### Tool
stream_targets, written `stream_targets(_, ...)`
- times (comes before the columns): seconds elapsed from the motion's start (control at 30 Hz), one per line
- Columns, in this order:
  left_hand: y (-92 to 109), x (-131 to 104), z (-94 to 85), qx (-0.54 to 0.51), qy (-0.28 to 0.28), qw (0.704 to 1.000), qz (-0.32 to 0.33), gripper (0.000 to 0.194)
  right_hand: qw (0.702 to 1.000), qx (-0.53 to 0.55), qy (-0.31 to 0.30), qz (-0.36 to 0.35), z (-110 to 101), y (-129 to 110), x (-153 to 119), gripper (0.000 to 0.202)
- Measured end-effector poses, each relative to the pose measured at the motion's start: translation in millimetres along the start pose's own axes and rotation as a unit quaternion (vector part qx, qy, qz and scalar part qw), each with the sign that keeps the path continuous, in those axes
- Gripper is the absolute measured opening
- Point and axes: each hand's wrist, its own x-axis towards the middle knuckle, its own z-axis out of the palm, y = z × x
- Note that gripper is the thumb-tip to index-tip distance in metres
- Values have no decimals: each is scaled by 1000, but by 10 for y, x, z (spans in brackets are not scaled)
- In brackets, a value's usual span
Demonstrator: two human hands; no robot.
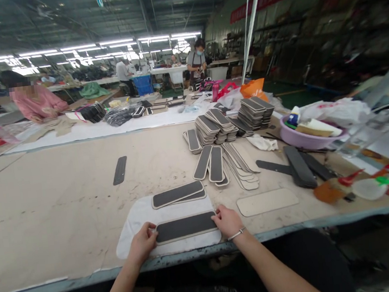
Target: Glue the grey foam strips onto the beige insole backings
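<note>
A long dark grey panel with a beige border and rounded corners (186,227) lies on a white cloth (133,228) near the table's front edge. My left hand (145,239) pinches its left end, and my right hand (227,221), with a bracelet at the wrist, pinches its right end. Just beyond, two similar bordered panels (177,194) overlap at the cloth's far edge. To the right of my right hand lies a plain beige panel (267,202). Farther off are fanned beige panels (242,164) and several stacks of bordered panels (213,127).
A single dark strip (120,170) lies left on the table (62,194). At the right are a purple basin (306,139), dark pieces (299,167), an orange glue bottle (329,190) and a clear bottle with a green cap (368,188). Co-workers (39,98) work beyond.
</note>
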Motion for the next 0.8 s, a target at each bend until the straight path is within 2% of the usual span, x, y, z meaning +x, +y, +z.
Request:
stream_targets(0.17,-3,11,3,5,3,1000,-10,14,1000,-26,8,-5,-82,2,-49,28)
stream_targets(0.27,-11,17,3,9,4,1000,-11,15,999,-34,34,-22,-78,-127,-161,42)
stream_targets(0.3,-15,20,4,11,4,1000,-11,15,997,-34,37,-54,-49,-207,-216,46)
stream_targets(0.37,-22,28,7,16,5,1000,-12,15,985,-27,25,-167,59,-412,-335,57)
stream_targets(0.43,-30,38,9,23,5,1000,-10,16,954,-13,-9,-301,209,-634,-439,68)
stream_targets(0.47,-33,44,11,26,4,1000,-8,16,938,-7,-26,-345,285,-730,-474,70)
stream_targets(0.57,-39,63,16,32,3,999,-4,16,922,-9,-73,-381,440,-866,-501,72)
stream_targets(0.67,-34,74,20,36,2,999,-8,15,933,-31,-87,-348,422,-705,-450,74)
stream_targets(0.8,2,54,5,39,7,999,-18,17,958,-80,-79,-263,245,-217,-374,79)
